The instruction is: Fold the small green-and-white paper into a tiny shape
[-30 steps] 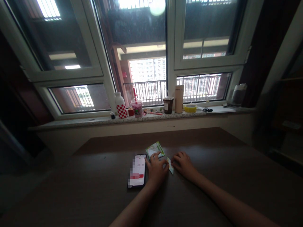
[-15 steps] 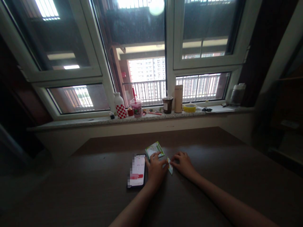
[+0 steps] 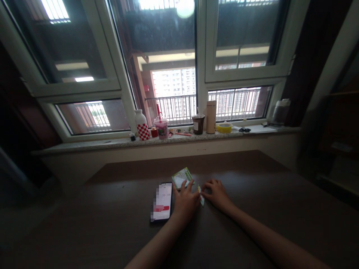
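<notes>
A small folded paper [image 3: 201, 195] lay on the dark table [image 3: 252, 224], near the middle of its far half, pinched between both hands. The left hand [image 3: 185, 202] pressed curled fingers on its left edge; the right hand [image 3: 217, 194] gripped its right edge with fingertips. Just beyond the left hand sat a green-printed packet [image 3: 182, 177], its writing too small to read. A phone [image 3: 162, 201] lay touching-close on the left, screen lit and blurred. The table stood bare toward its right and near edges. Behind the far edge ran a sill [image 3: 84, 145] carrying a checked bottle [image 3: 141, 125], a pink lidded cup [image 3: 162, 128], a dark cup [image 3: 198, 124], a tan flask [image 3: 211, 116], a yellow tape roll [image 3: 224, 127] and scissors [image 3: 245, 130]; their contents could not be seen.
</notes>
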Available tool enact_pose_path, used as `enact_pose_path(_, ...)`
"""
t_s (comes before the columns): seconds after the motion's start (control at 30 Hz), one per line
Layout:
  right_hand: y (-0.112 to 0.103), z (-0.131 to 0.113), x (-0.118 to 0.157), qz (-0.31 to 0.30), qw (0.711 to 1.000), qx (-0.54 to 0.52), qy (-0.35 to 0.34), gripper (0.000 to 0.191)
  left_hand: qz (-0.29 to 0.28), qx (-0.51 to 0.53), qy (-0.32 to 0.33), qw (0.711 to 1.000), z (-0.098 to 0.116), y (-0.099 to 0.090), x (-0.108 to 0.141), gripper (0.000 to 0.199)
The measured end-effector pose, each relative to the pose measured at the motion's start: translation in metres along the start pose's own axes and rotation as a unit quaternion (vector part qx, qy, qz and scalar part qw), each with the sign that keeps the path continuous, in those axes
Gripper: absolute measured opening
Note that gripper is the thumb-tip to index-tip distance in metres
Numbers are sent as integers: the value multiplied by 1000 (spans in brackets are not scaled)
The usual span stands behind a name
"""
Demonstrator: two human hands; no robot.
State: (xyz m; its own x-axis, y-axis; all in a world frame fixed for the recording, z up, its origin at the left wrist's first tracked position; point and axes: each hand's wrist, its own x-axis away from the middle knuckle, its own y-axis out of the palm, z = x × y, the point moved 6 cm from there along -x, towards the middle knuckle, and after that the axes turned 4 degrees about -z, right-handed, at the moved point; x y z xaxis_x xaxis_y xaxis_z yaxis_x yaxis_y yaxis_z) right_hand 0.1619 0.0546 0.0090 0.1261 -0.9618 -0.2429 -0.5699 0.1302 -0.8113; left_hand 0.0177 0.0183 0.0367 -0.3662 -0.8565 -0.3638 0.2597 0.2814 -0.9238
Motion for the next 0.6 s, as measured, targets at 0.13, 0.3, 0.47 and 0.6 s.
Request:
enact_pose_path(0.13,-1,1,0,-4,1000,2,-7,12,-5,-5,-6,1000,-2,1,1,16)
enact_pose_path(0.3,-2,2,-1,-13,1000,-14,2,11,-24,-3,-44,999,-8,2,3,19)
enact_pose_path(0.47,-3,5,-3,-23,999,-29,9,10,-36,0,-62,997,-9,0,4,21)
enact_pose_path(0.6,-3,8,-4,-38,998,-40,10,10,-47,14,-84,995,-11,2,5,22)
